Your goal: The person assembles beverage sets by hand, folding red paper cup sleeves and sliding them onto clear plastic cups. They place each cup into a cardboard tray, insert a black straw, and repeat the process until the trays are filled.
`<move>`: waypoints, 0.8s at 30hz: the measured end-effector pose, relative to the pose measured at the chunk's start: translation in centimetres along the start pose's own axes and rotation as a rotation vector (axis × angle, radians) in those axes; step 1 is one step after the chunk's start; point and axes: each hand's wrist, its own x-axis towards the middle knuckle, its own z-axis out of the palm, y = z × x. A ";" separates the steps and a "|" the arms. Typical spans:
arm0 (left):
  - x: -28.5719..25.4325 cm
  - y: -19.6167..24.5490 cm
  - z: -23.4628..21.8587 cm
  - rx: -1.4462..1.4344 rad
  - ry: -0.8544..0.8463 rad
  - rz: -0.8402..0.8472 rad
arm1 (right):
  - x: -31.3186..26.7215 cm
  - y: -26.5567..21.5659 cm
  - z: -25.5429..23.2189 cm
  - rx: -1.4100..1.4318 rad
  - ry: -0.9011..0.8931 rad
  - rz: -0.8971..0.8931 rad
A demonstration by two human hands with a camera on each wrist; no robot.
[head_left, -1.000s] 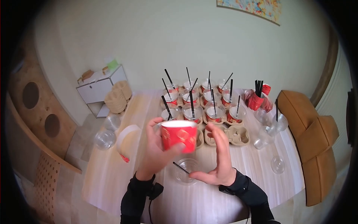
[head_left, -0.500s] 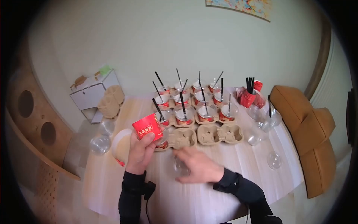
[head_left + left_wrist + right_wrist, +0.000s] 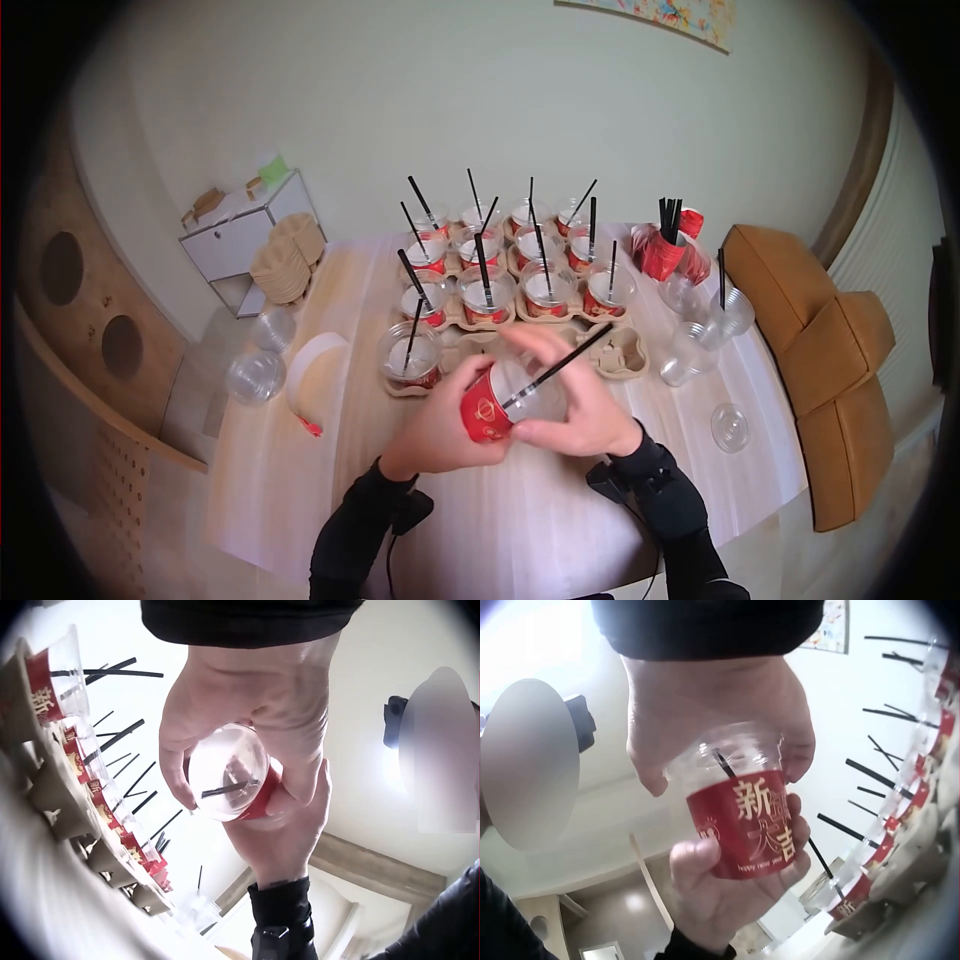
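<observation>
In front of me my left hand (image 3: 435, 432) wraps round a red paper sleeve (image 3: 482, 414) printed with gold, tilted to the right. A clear plastic cup (image 3: 727, 742) sits inside it, its upper part sticking out. My right hand (image 3: 582, 418) curls over the clear cup's open end, fingers and thumb on either side of the rim. A black straw (image 3: 562, 370) leans out of it between thumb and fingers. In the left wrist view, the cup's clear bottom (image 3: 217, 769) shows at the sleeve's end, below the left hand's palm.
Behind the hands, several sleeved cups (image 3: 487, 296) with black straws stand in cardboard carriers (image 3: 622, 373). At right are clear cups (image 3: 690, 358), a clear lid (image 3: 730, 428) and a red holder of straws (image 3: 664, 258). At left lie clear plastic cups (image 3: 254, 380) and a curved paper strip (image 3: 294, 380).
My right hand has lifted the clear cup with its straw off the table. The red sleeve moved right with my left hand and now surrounds that cup.
</observation>
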 end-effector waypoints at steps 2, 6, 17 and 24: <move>0.1 -0.5 0.1 0.086 0.010 0.022 | 0.1 0.4 1.2 -0.059 0.005 -0.042; 0.2 -1.1 1.0 0.277 0.107 0.059 | 0.0 1.8 2.2 -0.126 0.067 -0.024; -0.3 -0.3 -5.6 0.084 0.415 0.108 | 3.4 6.0 1.5 -0.383 0.163 0.128; -0.7 0.5 -5.3 0.061 0.412 0.160 | 3.9 10.5 5.8 -0.708 0.026 0.045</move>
